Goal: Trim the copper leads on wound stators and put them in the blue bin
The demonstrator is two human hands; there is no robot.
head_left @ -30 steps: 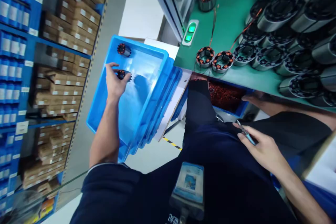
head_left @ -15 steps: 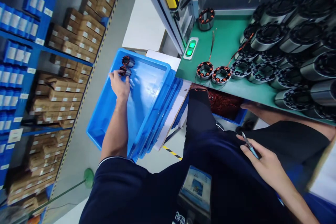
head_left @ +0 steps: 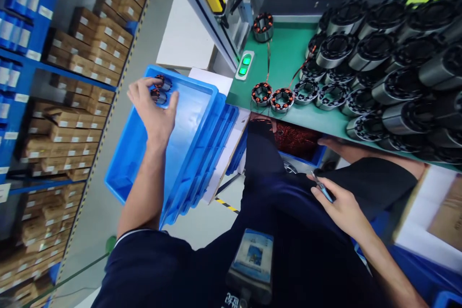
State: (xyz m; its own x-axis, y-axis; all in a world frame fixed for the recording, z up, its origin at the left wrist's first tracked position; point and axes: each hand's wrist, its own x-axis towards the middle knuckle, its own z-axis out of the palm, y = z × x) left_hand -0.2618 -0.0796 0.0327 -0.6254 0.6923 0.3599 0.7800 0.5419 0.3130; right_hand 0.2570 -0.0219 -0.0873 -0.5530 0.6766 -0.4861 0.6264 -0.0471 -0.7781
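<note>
My left hand (head_left: 153, 113) is over the far left corner of a blue plastic crate (head_left: 119, 175), thumb and fingers spread apart. Two small motor stators with copper windings lie side by side in that corner: the farther stator (head_left: 165, 83) is just past my fingertips, and the nearer stator (head_left: 159, 96) shows between fingers and thumb. In my right hand (head_left: 339, 204), held over my lap, are small blue-handled nippers (head_left: 324, 190), tips pointing up and left. At the green bench edge sit two stators (head_left: 262, 93) (head_left: 282, 100) with orange windings and long loose wire ends.
Many bigger stators (head_left: 335, 50) stand crowded on the green bench top (head_left: 288, 38). Another stator (head_left: 263, 27) is near a green-lit switch (head_left: 245, 65). Beneath the bench, a bin of copper wire scraps (head_left: 296, 142) sits by my legs. Shelves of cardboard boxes (head_left: 86, 67) line the left.
My left hand has drawn back and lifted off the nearer stator, its fingers opening; the stator stays in the crate. The right hand still holds the nippers. The whole view has shifted slightly.
</note>
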